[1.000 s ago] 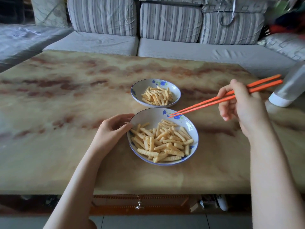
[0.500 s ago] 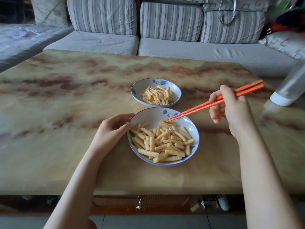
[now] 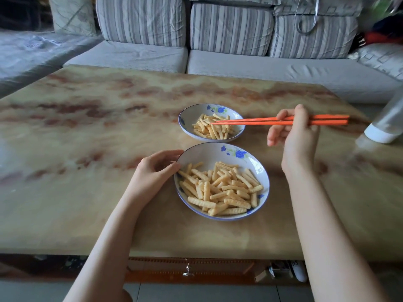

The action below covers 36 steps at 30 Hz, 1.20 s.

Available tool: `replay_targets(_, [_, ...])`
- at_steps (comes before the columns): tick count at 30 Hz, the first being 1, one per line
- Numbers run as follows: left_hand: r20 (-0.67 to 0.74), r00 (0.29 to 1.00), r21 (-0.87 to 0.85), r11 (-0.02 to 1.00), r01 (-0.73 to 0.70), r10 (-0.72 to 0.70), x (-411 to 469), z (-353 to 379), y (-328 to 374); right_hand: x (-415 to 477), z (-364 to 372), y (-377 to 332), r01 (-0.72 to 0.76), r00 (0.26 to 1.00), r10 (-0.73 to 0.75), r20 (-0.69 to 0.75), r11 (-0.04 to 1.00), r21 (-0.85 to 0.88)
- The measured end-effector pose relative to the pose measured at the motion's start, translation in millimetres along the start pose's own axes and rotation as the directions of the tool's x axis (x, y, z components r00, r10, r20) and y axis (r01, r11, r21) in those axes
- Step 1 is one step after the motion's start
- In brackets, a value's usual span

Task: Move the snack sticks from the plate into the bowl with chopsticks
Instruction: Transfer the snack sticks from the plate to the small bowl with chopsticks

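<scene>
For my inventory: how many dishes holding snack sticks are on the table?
2. The bowl is farther, under the chopsticks; the plate is nearer, its rim held by the left hand. None seems hidden.

Single head-worn wide-angle view, forward and down, close over the table (image 3: 72,205), right edge apparently blurred.

Right hand (image 3: 298,136) holds chopsticks (image 3: 250,121) over bowl (image 3: 190,116), left hand (image 3: 154,171) grips plate (image 3: 209,152).

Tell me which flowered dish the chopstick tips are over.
The farther, smaller dish; the orange chopsticks have their tips over it. The nearer, fuller dish is only held at its rim by the left hand.
</scene>
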<state>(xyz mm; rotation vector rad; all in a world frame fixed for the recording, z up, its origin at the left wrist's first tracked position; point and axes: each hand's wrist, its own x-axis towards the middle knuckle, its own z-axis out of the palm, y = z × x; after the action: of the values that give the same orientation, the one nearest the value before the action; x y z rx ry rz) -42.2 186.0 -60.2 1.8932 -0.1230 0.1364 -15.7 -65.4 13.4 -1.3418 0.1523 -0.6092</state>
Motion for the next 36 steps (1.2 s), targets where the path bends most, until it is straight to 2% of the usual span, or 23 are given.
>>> replay_targets(7, [0.016,1.000,-0.010,1.000,0.001,-0.001,0,-1,-1,-2,12,26,-0.004,0.994,0.011,0.105,0.997,-0.071])
replay_targets(15, [0.022,1.000,-0.015,1.000,0.010,-0.010,0,0,0,1,-5,-6,0.018,0.994,-0.014,0.104,0.999,-0.042])
replay_targets(19, [0.020,1.000,-0.007,1.000,0.004,-0.004,1,0,-2,4,-25,-26,0.008,0.975,0.033,0.218,0.983,-0.181])
replay_targets(23, [0.022,1.000,-0.007,1.000,0.003,-0.003,0,0,-2,4,-42,-37,0.019,0.962,0.068,0.264,0.949,-0.314])
replay_targets(36, [0.022,1.000,-0.009,1.000,0.012,-0.012,0,0,-1,4,-47,-29,-0.023,0.957,0.133,0.257,0.920,-0.390])
